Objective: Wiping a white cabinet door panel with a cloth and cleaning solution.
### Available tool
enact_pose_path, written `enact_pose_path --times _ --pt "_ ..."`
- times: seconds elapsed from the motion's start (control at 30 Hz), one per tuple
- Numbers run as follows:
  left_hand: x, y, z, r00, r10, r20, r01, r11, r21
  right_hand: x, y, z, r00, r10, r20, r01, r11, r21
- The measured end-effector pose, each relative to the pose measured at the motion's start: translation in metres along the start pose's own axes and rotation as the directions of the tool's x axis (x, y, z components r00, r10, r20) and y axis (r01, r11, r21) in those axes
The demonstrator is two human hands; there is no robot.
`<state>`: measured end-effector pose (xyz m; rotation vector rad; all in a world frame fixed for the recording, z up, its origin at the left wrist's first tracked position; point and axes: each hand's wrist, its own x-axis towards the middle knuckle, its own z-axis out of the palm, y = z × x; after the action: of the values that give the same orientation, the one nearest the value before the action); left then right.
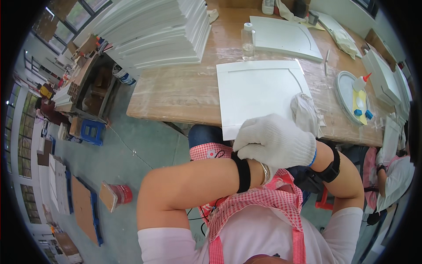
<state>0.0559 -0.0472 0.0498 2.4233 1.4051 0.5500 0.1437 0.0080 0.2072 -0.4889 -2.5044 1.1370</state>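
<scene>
Two gloved hands, left (263, 141) closed over right (303, 169), grip unclear, are seen beside a white panel (259, 94) overhanging the table's (176, 92) near edge, judged stiff, light, best held by its edges.

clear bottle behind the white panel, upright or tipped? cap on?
Upright. The clear bottle stands on its base on the wooden table, just beyond the white panel, with its white cap on top.
</scene>
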Motion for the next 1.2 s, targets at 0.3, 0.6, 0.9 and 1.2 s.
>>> enact_pose_path --times 0.3,0.6,0.9,1.2 --pt "-0.017 -0.014 -0.013 0.998 0.06 -0.021 -0.06 0.998 -0.003 0.002 0.003 0.008 1.0 -0.001 0.012 0.001 0.999 -0.035" --pt "-0.005 -0.028 -0.026 0.991 0.128 -0.044 -0.127 0.992 0.012 0.003 0.002 0.003 0.995 -0.073 -0.066 0.072 0.997 -0.011" --pt "0.004 -0.043 -0.046 0.975 0.216 -0.048 -0.214 0.976 0.04 0.003 0.019 -0.012 0.983 -0.161 -0.089 0.159 0.987 -0.026" --pt "0.104 -0.123 -0.138 0.984 -0.179 0.008 0.153 0.814 -0.56 -0.01 0.005 0.003 0.799 0.376 -0.47 -0.233 0.913 0.334"
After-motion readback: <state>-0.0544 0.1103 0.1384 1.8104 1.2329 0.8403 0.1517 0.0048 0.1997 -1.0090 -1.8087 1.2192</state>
